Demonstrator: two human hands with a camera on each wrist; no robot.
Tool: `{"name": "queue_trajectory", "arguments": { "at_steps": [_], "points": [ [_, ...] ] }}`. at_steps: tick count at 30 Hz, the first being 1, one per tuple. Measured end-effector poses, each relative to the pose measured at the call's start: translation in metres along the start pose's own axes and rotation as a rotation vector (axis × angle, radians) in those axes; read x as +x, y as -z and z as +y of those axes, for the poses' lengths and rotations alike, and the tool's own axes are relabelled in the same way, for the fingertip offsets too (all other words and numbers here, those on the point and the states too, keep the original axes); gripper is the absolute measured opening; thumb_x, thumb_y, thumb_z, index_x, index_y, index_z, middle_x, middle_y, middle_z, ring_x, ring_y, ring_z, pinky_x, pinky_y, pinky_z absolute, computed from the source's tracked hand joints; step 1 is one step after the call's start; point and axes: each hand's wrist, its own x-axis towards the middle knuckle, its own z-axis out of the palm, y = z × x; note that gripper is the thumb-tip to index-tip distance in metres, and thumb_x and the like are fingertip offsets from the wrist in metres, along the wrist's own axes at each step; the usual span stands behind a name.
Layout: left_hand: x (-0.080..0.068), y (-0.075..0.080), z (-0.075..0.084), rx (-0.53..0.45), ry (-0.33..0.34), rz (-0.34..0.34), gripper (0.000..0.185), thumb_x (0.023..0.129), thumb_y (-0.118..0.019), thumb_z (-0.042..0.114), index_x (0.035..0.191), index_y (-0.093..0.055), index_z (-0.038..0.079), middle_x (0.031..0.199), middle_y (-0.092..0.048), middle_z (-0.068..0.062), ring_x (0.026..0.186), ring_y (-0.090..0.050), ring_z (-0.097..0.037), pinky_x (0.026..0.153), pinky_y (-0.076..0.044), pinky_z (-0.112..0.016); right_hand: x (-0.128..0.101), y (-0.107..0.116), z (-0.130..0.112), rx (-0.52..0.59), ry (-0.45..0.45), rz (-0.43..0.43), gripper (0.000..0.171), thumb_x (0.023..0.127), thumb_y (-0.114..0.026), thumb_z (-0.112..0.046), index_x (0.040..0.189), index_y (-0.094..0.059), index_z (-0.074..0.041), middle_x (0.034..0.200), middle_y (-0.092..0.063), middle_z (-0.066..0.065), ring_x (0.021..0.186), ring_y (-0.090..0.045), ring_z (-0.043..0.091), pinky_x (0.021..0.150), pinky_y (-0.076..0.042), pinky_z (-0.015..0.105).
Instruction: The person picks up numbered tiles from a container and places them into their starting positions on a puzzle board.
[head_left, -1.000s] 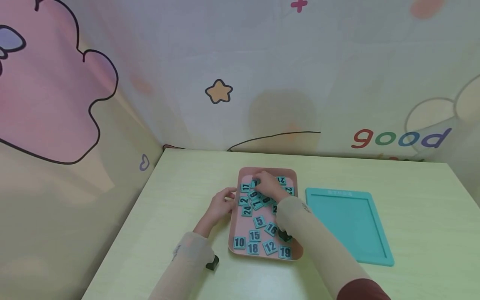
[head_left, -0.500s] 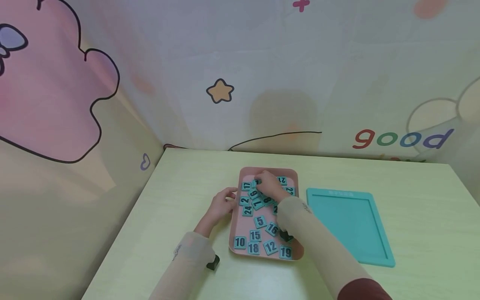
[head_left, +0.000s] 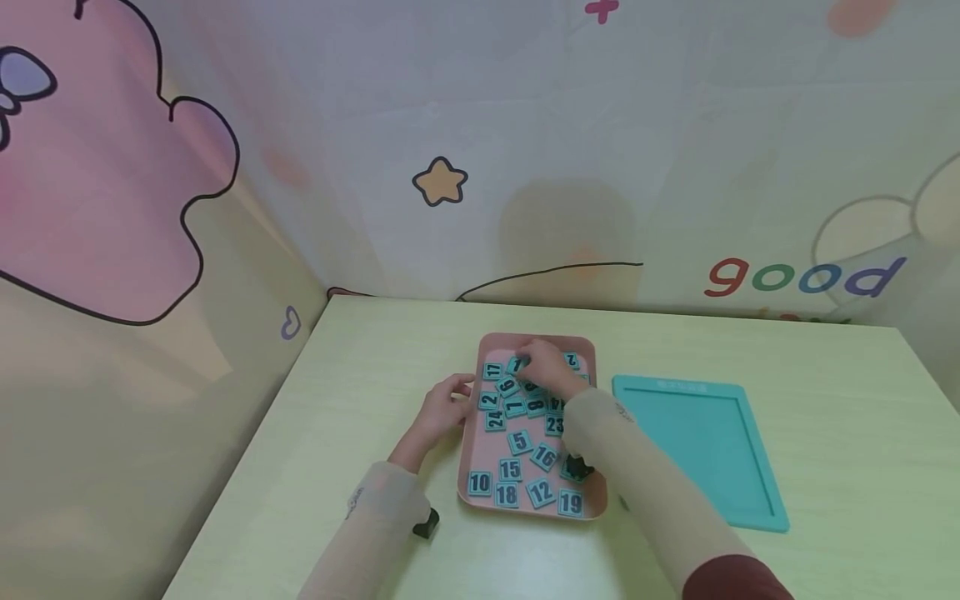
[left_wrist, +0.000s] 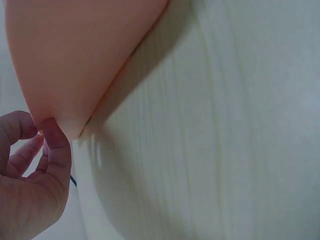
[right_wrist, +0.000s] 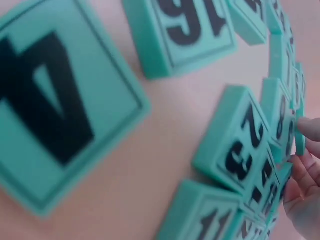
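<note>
The left hand (head_left: 442,406) rests at the left rim of the pink tray (head_left: 467,467), its fingers curled against the edge, while the right hand (head_left: 547,367) reaches into the far part of the tray and pinches a teal number tile (head_left: 517,365) between its fingertips. The head view shows the whole layout: loose tiles scattered across the tray, among them 17 (head_left: 492,371), 5 (head_left: 520,442), 10 (head_left: 479,483) and 19 (head_left: 571,502), on a pale wooden table (head_left: 360,400), with an empty teal frame board (head_left: 697,450) just to the right of the tray. The left wrist view shows what the head view cannot: the thumb (left_wrist: 56,150) and curled fingers gripping the tray (left_wrist: 75,55) at its rounded corner, seen from beneath against the table surface (left_wrist: 225,140). The right wrist view comes in close over the tray floor, where the tiles 16 (right_wrist: 185,30) and 23 (right_wrist: 235,145) lie near each other, and the fingertips (right_wrist: 310,131) touch a tile on edge at the right border. In the head view the right forearm and sleeve (head_left: 637,492) cross the near right corner of the tray and hide some tiles there.
</note>
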Motion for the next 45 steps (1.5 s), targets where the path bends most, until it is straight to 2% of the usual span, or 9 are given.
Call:
{"name": "queue_trajectory", "arguments": {
  "at_steps": [4,7,9,12,17,20,24,34,45],
  "points": [
    [-0.001,0.000,0.001,0.002,-0.007,-0.003,0.044,0.085,-0.050,0.008,0.127,-0.045,0.015,0.109,-0.050,-0.009,0.080,-0.054,-0.018,0.069,-0.050,-0.027,-0.003,0.009,-0.001,0.017,0.003,-0.023,0.020,0.079,-0.064,-0.020,0.098,-0.065,-0.014,0.094,-0.060,0.002,0.075,-0.057,0.016,0.069,-0.048,0.027],
    [-0.002,0.001,0.001,0.006,-0.018,-0.002,0.044,0.084,-0.050,0.006,0.127,-0.045,0.013,0.109,-0.050,-0.010,0.079,-0.055,-0.018,0.067,-0.050,-0.026,-0.007,0.020,-0.008,0.036,-0.002,-0.055,0.015,0.077,-0.066,-0.021,0.091,-0.066,-0.014,0.095,-0.055,0.004,0.079,-0.053,0.018,0.068,-0.044,0.027],
    [-0.002,0.001,0.002,0.009,-0.020,-0.001,0.044,0.084,-0.050,0.006,0.127,-0.045,0.013,0.109,-0.051,-0.011,0.080,-0.055,-0.017,0.067,-0.050,-0.026,-0.013,0.029,-0.015,0.043,-0.016,-0.071,0.023,0.076,-0.067,-0.023,0.098,-0.066,-0.014,0.099,-0.050,0.005,0.085,-0.049,0.020,0.071,-0.041,0.029],
    [-0.001,0.000,0.002,0.012,-0.012,0.004,0.043,0.085,-0.051,0.007,0.126,-0.045,0.014,0.108,-0.051,-0.010,0.081,-0.055,-0.018,0.068,-0.050,-0.026,-0.021,0.042,-0.021,-0.032,-0.004,-0.069,0.035,0.076,-0.066,-0.026,0.110,-0.062,-0.016,0.100,-0.048,0.003,0.089,-0.045,0.021,0.075,-0.038,0.034],
    [0.001,0.000,0.002,0.007,-0.007,-0.002,0.042,0.085,-0.051,0.009,0.127,-0.045,0.014,0.108,-0.050,-0.009,0.082,-0.055,-0.018,0.069,-0.050,-0.027,-0.039,0.062,-0.017,-0.157,0.135,-0.067,0.036,0.077,-0.064,-0.020,0.112,-0.061,-0.011,0.091,-0.054,0.004,0.081,-0.048,0.019,0.071,-0.042,0.032],
    [0.001,0.000,0.003,-0.002,0.000,-0.005,0.043,0.085,-0.051,0.009,0.127,-0.045,0.015,0.109,-0.050,-0.008,0.084,-0.055,-0.018,0.070,-0.050,-0.027,-0.053,0.074,-0.008,-0.157,0.214,-0.065,0.033,0.077,-0.064,-0.016,0.109,-0.062,-0.007,0.090,-0.055,0.007,0.080,-0.049,0.018,0.069,-0.044,0.030],
    [0.000,0.000,0.003,-0.005,0.005,-0.005,0.044,0.085,-0.051,0.008,0.128,-0.045,0.015,0.111,-0.050,-0.009,0.085,-0.055,-0.019,0.072,-0.050,-0.028,-0.073,0.091,0.003,-0.110,0.227,-0.051,0.034,0.078,-0.063,-0.015,0.110,-0.061,-0.005,0.094,-0.055,0.010,0.084,-0.051,0.020,0.072,-0.047,0.031],
    [0.001,0.000,0.002,-0.017,0.021,0.000,0.045,0.083,-0.050,0.006,0.127,-0.045,0.016,0.112,-0.050,-0.008,0.086,-0.055,-0.019,0.073,-0.051,-0.028,-0.103,0.118,0.048,-0.074,0.165,0.042,0.032,0.078,-0.063,-0.014,0.109,-0.060,-0.005,0.098,-0.054,0.013,0.088,-0.052,0.023,0.073,-0.050,0.034],
    [0.003,-0.001,0.000,-0.025,0.059,0.016,0.040,0.083,-0.051,0.009,0.123,-0.048,0.012,0.113,-0.051,-0.006,0.087,-0.055,-0.019,0.077,-0.050,-0.029,-0.117,0.119,0.091,-0.110,0.106,0.050,0.035,0.079,-0.062,-0.013,0.109,-0.057,0.004,0.095,-0.054,0.016,0.084,-0.051,0.025,0.066,-0.045,0.030]
  ]
}}
